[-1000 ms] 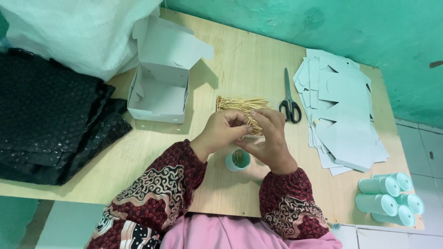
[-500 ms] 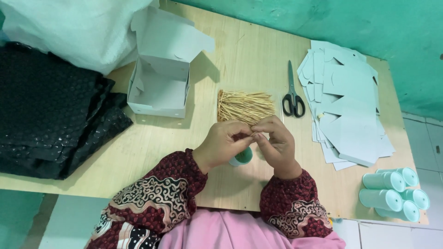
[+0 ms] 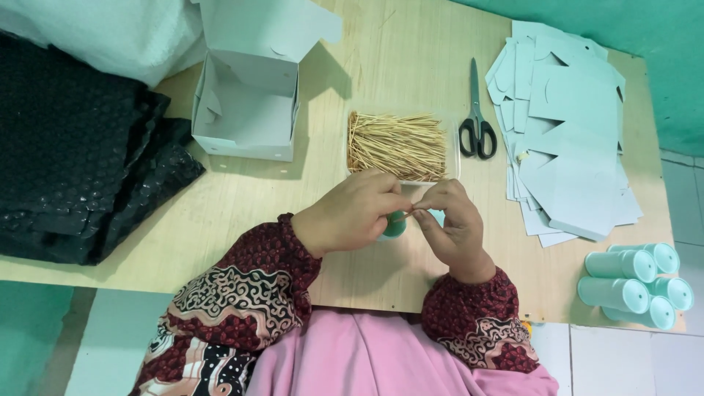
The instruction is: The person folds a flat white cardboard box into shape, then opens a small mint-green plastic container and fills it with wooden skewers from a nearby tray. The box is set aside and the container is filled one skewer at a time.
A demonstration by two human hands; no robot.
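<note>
Green tube [image 3: 394,226] gripped in left hand [image 3: 353,213], right hand [image 3: 449,220] touching, toothpicks [image 3: 397,145] just beyond

Wooden table [image 3: 242,213], teal wall [image 3: 660,44].

Even, diffuse light is filling the scene; exposure is moderate, neither dim nor blown out. The white open box [image 3: 246,110] is casting a soft shadow toward the lower right across the wooden table [image 3: 352,66], so the light is arriving from the upper left. The left hand [image 3: 352,214] and right hand [image 3: 451,224] are throwing a faint shadow onto the board beneath them. The black bubble wrap [image 3: 77,154] is showing small specular glints. Focus is holding across most of the frame; the toothpicks [image 3: 396,143] are resolving as separate strands. Table edges are bowing slightly, indicating wide-angle distortion. The white plastic sheet [image 3: 95,29] is reading close to overexposed.
</note>
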